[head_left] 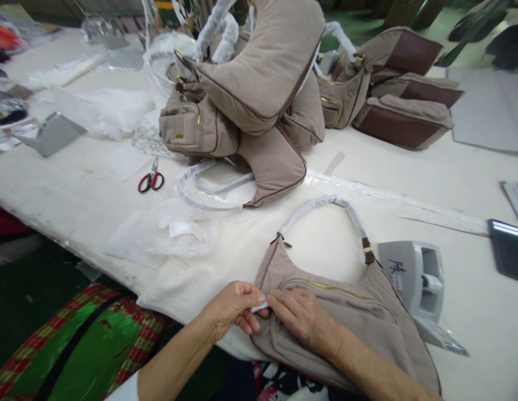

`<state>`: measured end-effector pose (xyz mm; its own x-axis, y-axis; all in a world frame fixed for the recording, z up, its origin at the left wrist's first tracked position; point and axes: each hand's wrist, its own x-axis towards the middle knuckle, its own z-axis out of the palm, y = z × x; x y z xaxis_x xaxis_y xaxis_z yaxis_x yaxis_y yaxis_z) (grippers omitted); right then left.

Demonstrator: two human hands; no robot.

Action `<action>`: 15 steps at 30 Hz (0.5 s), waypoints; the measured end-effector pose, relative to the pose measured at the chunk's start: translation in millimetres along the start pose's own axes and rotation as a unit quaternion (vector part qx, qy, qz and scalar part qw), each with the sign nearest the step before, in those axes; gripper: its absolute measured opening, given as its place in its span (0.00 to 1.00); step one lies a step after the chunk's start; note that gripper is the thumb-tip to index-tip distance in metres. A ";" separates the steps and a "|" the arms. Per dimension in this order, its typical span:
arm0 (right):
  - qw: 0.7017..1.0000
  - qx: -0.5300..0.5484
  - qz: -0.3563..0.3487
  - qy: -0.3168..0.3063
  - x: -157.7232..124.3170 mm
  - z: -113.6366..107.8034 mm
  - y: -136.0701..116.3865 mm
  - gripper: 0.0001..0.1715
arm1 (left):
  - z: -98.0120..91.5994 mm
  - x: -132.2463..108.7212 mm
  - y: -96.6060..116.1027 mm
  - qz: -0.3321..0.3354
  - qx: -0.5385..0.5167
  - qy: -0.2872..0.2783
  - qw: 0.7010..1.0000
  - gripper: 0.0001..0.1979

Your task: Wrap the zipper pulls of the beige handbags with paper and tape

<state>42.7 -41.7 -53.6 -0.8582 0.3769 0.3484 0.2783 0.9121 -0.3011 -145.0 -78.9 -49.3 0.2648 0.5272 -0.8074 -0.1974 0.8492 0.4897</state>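
Between the fingers (247,292), white tab (259,307) atop handbag (367,317).

Tape dispenser (411,273) just right of handbag (367,317)

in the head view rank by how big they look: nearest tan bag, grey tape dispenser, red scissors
tan bag, largest, though nearest the camera
grey tape dispenser
red scissors, smallest, though farther off

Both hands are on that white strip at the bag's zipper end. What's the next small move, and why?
Probably press the white strip down onto the beige bag. The left hand pinches one end, the right hand holds the other, and it sits at the left end of the gold zipper, apparently not yet flat.
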 end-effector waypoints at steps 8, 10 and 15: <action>1.000 0.001 -0.021 0.024 -5.0 2.3 1.4 0.15 | 2.2 5.3 -7.4 -0.084 -0.014 -0.058 0.995 0.15; 0.999 0.005 -0.021 0.024 -5.3 2.2 2.1 0.14 | 5.5 6.1 -10.6 -0.069 -0.039 -0.044 0.996 0.13; 0.999 0.020 -0.024 0.022 -8.0 5.1 4.5 0.13 | 9.0 5.8 -16.0 -0.055 -0.079 -0.047 0.994 0.14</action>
<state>48.6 -41.4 -62.3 -0.8500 0.3406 0.4019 0.2189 0.9223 -0.3186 -131.8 -89.1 -58.8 0.3793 0.4378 -0.8152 -0.3065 0.8907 0.3357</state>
